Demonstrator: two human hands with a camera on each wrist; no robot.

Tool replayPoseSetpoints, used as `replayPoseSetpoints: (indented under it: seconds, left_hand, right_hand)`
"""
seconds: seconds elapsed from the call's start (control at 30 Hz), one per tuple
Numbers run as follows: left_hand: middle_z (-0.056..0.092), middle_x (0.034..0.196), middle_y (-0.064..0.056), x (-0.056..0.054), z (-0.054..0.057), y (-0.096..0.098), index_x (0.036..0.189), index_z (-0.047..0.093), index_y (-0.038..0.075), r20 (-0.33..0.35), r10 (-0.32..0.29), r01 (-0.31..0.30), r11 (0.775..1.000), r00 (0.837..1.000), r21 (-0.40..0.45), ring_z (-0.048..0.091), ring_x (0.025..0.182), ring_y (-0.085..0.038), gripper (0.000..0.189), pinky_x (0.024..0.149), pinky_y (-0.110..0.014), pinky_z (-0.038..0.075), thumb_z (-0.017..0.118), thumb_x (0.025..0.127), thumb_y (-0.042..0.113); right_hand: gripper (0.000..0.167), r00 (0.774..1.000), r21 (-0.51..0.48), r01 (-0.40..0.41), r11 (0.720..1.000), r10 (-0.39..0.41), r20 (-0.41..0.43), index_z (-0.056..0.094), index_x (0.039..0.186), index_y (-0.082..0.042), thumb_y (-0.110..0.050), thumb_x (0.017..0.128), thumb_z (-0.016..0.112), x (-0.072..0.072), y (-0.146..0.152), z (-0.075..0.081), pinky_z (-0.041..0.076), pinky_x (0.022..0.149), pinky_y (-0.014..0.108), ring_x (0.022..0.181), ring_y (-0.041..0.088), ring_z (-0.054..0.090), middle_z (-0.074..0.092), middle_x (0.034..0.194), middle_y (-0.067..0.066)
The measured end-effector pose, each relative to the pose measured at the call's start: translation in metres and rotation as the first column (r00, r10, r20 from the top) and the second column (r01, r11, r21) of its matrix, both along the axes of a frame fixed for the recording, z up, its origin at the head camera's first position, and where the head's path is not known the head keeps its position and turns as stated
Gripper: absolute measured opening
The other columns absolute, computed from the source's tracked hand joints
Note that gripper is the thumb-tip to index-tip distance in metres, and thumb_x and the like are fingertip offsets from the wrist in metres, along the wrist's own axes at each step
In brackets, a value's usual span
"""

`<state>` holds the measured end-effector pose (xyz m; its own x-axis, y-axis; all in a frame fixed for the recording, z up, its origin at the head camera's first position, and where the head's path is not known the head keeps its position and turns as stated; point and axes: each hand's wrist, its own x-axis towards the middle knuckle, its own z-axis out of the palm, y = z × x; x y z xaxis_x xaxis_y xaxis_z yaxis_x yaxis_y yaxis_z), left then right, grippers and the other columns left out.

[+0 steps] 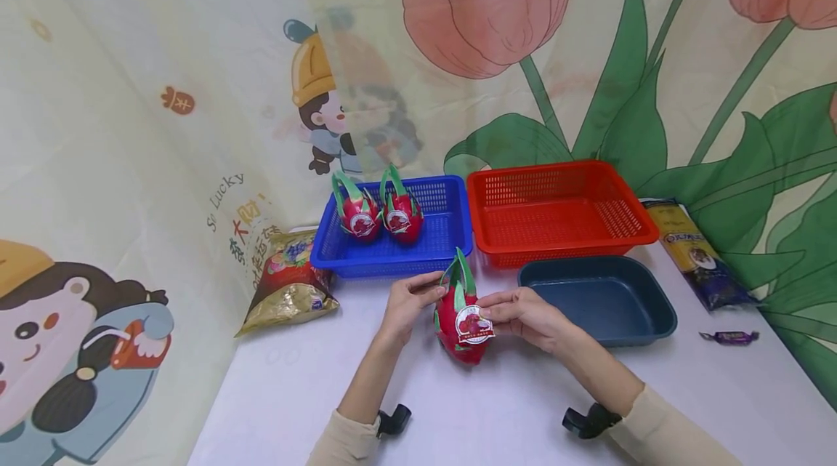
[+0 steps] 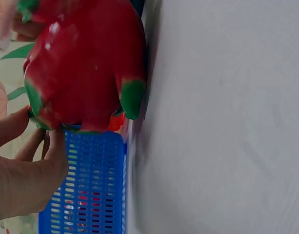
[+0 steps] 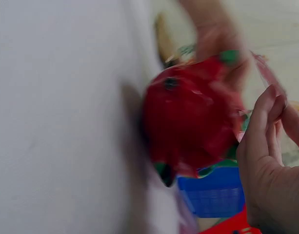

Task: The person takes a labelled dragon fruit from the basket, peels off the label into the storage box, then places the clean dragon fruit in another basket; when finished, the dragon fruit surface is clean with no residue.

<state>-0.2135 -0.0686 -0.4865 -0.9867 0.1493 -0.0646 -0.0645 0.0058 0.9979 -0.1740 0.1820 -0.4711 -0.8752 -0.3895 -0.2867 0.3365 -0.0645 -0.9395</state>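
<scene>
A red dragon fruit with green leaf tips (image 1: 451, 320) is at the middle of the white table. At its upper left, my left hand (image 1: 408, 302) grips it with thumb and fingers near the leaves; the left wrist view shows those fingertips (image 2: 54, 139) against its side. My right hand (image 1: 526, 317) pinches a round white-and-red label (image 1: 474, 326) in front of the fruit. Seen from the right wrist, the label (image 3: 270, 75) stands edge-on between thumb and fingers, off the red skin. Whether any edge of it touches the fruit, I cannot tell.
Behind are a blue basket (image 1: 445, 230) with two labelled dragon fruits (image 1: 404, 222) and a red basket (image 1: 543, 226). A dark blue tray (image 1: 601, 299) stands right of my right hand. Snack bags (image 1: 294, 277) flank the baskets, and a purple-wrapped candy (image 1: 731, 337) lies far right.
</scene>
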Motion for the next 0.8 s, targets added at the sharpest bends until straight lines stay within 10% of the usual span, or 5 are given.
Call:
replayPoseSetpoints:
  seconds: [0.8]
  left_hand:
    - [0.076, 0.113, -0.017, 0.001, 0.001, 0.0, 0.126, 0.073, -0.003, 0.02, 0.007, -0.008, 0.999, 1.0, 0.034, 0.072, 0.089, -0.012, 0.036, 0.081, -0.024, 0.062, 0.079, 0.092, 0.005]
  right_hand:
    - [0.05, 0.989, 0.171, 0.075, 0.982, -0.052, -0.139, 0.062, 0.136, 0.008, -0.018, 0.095, 0.077, -0.009, 0.058, 0.026, 0.063, 0.089, 0.039, 0.102, 0.026, 0.074, 0.075, 0.116, 0.014]
